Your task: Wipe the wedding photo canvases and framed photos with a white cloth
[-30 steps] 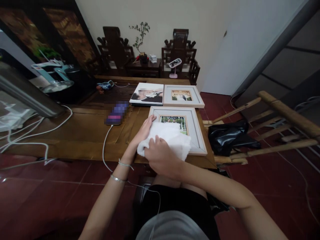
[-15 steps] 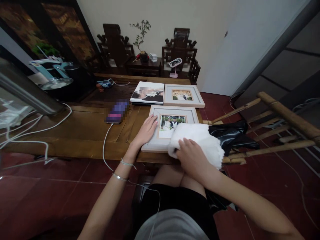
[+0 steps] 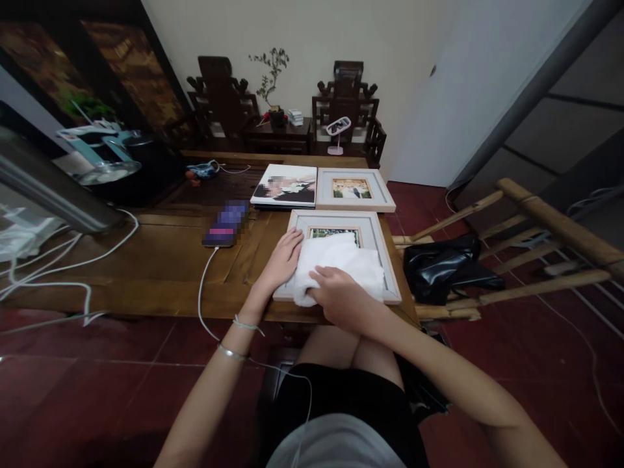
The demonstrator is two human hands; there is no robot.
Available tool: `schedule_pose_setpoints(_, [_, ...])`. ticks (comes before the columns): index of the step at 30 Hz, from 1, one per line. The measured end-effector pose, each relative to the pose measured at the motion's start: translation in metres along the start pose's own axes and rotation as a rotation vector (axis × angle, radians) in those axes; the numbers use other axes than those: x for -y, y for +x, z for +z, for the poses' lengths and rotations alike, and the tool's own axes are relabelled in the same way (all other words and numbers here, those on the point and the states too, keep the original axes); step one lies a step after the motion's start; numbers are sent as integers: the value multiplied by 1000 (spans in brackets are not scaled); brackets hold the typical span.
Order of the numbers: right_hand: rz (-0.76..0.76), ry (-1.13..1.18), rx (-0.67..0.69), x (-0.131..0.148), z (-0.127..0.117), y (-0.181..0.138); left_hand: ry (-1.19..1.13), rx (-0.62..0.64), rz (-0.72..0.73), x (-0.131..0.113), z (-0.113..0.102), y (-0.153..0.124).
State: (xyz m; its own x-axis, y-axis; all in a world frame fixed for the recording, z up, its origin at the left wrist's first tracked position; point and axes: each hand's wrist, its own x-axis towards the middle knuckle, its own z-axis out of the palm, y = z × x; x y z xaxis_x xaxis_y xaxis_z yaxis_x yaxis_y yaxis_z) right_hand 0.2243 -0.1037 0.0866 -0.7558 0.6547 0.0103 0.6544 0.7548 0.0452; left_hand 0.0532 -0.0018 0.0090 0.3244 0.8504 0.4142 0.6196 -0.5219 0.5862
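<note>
Wiping, seemingly — right hand (image 3: pixel 344 296) pinching a white cloth (image 3: pixel 341 259) over the frame (image 3: pixel 374 231) by the table (image 3: pixel 160 266)'s near edge; another stroke needs the left hand (image 3: pixel 283 261), fingers outstretched, bracing.

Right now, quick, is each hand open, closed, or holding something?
Left hand: open, resting on the nearest picture frame.
Right hand: closed, holding a white cloth over that frame.

The left hand (image 3: pixel 285 256) and right hand (image 3: pixel 338 291) are bare, as are both forearms. The left wrist carries a thin, pale cord bracelet (image 3: pixel 245 324) with a loose end, and nearer the elbow a smooth silver bangle (image 3: pixel 232 351). Clothing comprises a grey top (image 3: pixel 341 442) and black shorts (image 3: pixel 355 396). A thin white cable (image 3: pixel 311 398) crosses both garments.
</note>
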Motion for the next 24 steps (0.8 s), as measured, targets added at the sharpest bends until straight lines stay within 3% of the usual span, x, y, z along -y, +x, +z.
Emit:
schedule_pose_setpoints(4, [70,19,33,-12,-6,-31,12,-1,37,4,1,0])
schedule_pose_setpoints(9, [298,-69,112,-25,-22,-79,56,32,65,5,1,-1])
schedule_pose_setpoints(12, [368,-120,108,-36,-26,-89,74,59,69,3,0,-2])
schedule_pose_setpoints(18, [478,-183,96,-85,-18,-66,77,72,61,-1,-1,-2])
schedule_pose_setpoints(24, [471,-241,-101,-125,-1,-15,57,37,43,-2,0,-1])
